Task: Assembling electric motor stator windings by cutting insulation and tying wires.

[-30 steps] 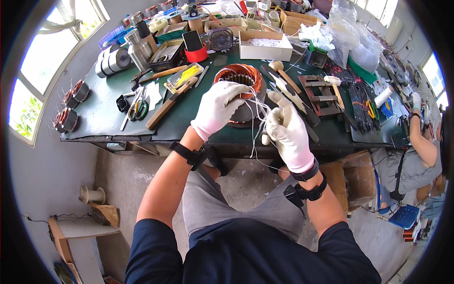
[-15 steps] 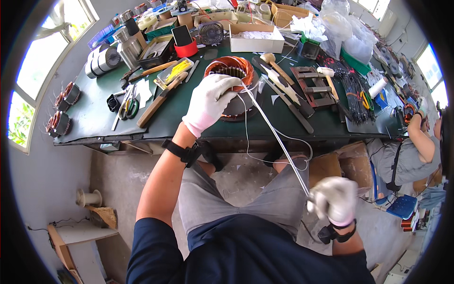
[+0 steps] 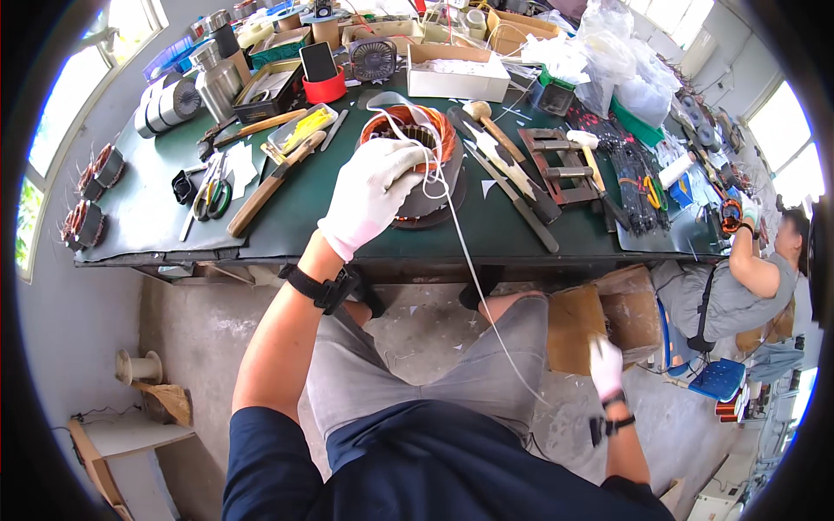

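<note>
On the workbench stands a stator with copper windings, a ring with slots showing inside it. My gloved left hand rests at its near rim, fingers closed on a white cord. Loops of the cord bunch by my fingertips and arch over the windings. One strand runs down across my right thigh, and its lower end hangs near the floor in view. My gloved right hand is low on the right, beside a cardboard box, apart from the visible cord; its fingers are too unclear to read.
Left of the stator lie a wooden-handled tool, scissors and a tray of yellow pieces. To its right are mallets, flat bars and a metal frame. A co-worker sits at far right.
My right hand has moved outward, away from the cord it was pulling taut. The cord now hangs slacker, with loops gathered at my left hand, which stays at the stator.
</note>
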The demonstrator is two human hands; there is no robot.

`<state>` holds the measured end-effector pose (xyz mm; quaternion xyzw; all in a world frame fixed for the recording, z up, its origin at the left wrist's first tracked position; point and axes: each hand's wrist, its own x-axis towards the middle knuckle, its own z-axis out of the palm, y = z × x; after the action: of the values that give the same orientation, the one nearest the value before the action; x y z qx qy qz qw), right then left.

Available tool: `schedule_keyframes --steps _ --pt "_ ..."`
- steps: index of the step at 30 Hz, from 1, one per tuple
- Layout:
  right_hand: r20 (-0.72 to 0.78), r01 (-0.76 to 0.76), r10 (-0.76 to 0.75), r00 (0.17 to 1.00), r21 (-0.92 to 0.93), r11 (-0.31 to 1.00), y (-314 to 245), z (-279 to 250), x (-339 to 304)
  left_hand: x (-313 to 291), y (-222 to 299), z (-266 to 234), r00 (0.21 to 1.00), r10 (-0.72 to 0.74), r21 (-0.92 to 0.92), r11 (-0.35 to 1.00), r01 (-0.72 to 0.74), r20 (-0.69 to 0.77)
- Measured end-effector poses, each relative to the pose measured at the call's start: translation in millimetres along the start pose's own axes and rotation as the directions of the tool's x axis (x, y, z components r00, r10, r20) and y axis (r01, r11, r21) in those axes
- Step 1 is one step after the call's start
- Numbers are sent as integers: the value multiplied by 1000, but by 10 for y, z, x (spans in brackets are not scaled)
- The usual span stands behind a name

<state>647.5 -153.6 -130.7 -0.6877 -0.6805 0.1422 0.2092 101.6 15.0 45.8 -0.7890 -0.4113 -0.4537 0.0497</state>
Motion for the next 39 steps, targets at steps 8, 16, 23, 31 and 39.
schedule_keyframes --steps 8,16,23,31,39 --pt "410 -281 -394 823 895 346 -3339 476 1167 -121 -115 66 998 -63 -38 997 63 -1" --pt "135 -196 203 970 -65 978 373 134 -654 10 -50 13 1000 7 -40 999 -7 6" --pt "-105 -252 229 968 -433 865 2069 -364 -1318 -84 -108 -3 1000 -22 -62 998 21 -11" --pt "-273 472 -420 866 164 866 -2592 215 1319 -37 -56 66 997 77 16 997 -77 -14" --pt "162 12 -446 880 932 362 -3559 146 1085 -85 -60 50 999 53 -28 998 -53 -11"
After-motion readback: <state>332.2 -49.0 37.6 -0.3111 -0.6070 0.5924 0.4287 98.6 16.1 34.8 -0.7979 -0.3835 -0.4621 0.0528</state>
